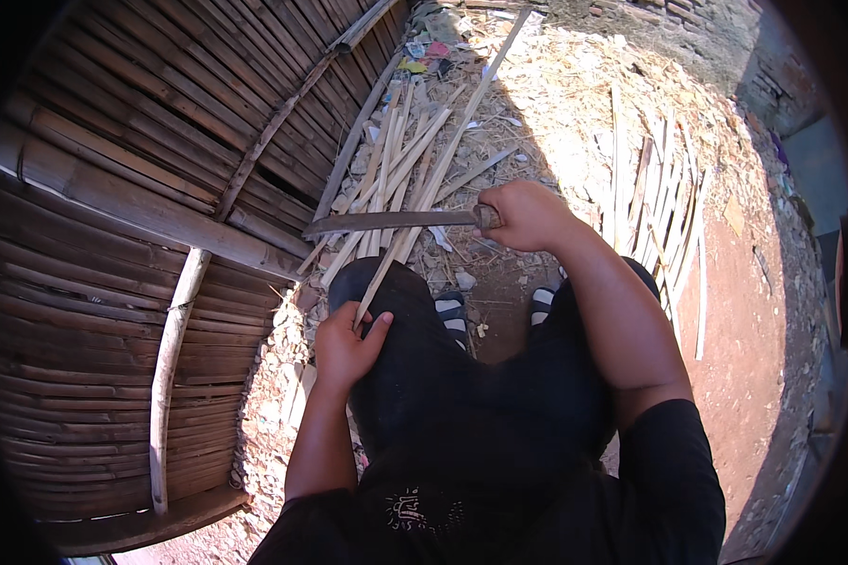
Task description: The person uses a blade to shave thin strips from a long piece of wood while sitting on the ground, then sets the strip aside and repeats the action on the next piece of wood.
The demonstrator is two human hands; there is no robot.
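Note:
My right hand [526, 215] is closed around the short handle of a machete [391, 221]. Its long, dark, worn blade points left, level across my view, and crosses over a long bamboo strip [452, 151]. Whether blade and strip touch cannot be made out. The near end of that strip is in my left hand [349, 341], which is closed on it beside my left knee, thumb stretched along it. From there the strip slants far and to the right, toward the wall. Beyond my left knee, under the blade, lies a loose pile of pale split strips [383, 169].
A bamboo-slat wall [113, 169] with a pole frame rises close on my left. More bamboo strips [664, 188] lie on the ground to the right. Shavings and scraps [565, 94] cover the far ground, up to a brick wall [697, 28]. My sandalled feet [451, 315] are between.

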